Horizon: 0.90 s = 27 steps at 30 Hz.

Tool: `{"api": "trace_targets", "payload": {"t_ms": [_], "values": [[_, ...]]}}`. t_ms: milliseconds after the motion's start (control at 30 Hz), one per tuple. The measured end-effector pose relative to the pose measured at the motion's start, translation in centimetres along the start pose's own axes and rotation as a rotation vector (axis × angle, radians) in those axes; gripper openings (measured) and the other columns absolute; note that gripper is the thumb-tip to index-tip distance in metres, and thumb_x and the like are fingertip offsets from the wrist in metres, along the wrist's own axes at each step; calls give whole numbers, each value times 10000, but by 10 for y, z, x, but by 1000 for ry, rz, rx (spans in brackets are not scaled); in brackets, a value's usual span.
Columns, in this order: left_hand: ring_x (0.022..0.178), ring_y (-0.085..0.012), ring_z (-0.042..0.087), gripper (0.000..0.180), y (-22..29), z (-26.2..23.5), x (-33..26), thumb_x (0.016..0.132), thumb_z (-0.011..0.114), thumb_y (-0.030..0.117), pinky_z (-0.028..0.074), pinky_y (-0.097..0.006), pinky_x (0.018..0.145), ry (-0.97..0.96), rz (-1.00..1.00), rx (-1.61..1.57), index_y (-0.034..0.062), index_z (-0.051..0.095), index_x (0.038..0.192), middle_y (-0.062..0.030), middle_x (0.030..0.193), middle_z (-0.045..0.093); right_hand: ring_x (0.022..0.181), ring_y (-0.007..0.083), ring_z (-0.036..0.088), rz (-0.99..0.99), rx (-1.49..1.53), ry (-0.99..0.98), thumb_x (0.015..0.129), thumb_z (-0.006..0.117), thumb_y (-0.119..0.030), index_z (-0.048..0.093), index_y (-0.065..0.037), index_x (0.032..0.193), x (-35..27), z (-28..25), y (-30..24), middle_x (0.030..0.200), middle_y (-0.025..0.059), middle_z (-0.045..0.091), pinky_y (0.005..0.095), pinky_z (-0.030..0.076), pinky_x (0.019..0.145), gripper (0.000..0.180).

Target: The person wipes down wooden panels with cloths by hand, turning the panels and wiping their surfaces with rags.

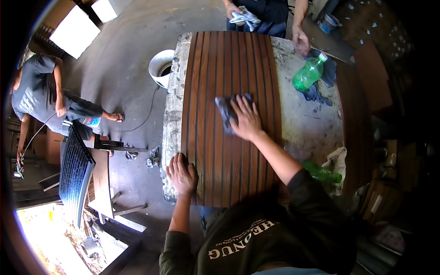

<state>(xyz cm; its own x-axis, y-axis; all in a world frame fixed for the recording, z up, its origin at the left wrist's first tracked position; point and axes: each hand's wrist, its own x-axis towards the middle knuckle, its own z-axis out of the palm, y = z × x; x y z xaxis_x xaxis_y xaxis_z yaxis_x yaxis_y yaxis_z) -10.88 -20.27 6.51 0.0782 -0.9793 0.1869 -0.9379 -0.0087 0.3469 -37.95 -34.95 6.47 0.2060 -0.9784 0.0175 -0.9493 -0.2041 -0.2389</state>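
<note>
Slatted brown panel (219, 149) lies flat on a pale, stained table (311, 120), mid-view. The right hand (246, 120) pins a dark cloth (223, 112) against it under spread, unclenched fingers. The left hand (182, 176), grasping nothing, rests palm down across its edge at seven o'clock. Farther out: green bottle (308, 75) at two, white bucket (158, 66) at ten, co-worker's hand (233, 10) clutching a pale rag (247, 18) at twelve.

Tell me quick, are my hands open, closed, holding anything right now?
Left hand: open, resting at the left edge of the brown slatted panel, nothing visibly held.
Right hand: open, spread over a dark cloth.
</note>
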Motion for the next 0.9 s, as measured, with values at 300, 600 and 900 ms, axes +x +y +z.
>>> {"api": "trace_targets", "payload": {"t_ms": [300,600,900], "values": [[1215,-341,416,521,-6,-16,7,838,490,280,224,-492,1022,-48,0,-2,7,444,1280,-169,1274,492,1402,291,168,-414,59,-46,895,426,-401,261,-16,1423,84,24,-73,1506,169,191,483,110,1143,674],[1170,-361,455,503,-7,-15,3,848,503,338,203,-498,1031,-53,-16,-30,-4,505,1216,-184,1231,522,1411,269,140,33,-37,149,895,405,-444,268,-39,1427,336,21,-17,1514,144,187,443,101,1142,682],[1247,-349,386,536,-4,-14,10,840,493,301,108,-507,1073,-140,-35,22,8,436,1284,-174,1294,472,1417,248,108,118,-53,81,932,340,-417,210,-62,1450,372,10,-14,1533,111,132,426,94,1147,642]]}}
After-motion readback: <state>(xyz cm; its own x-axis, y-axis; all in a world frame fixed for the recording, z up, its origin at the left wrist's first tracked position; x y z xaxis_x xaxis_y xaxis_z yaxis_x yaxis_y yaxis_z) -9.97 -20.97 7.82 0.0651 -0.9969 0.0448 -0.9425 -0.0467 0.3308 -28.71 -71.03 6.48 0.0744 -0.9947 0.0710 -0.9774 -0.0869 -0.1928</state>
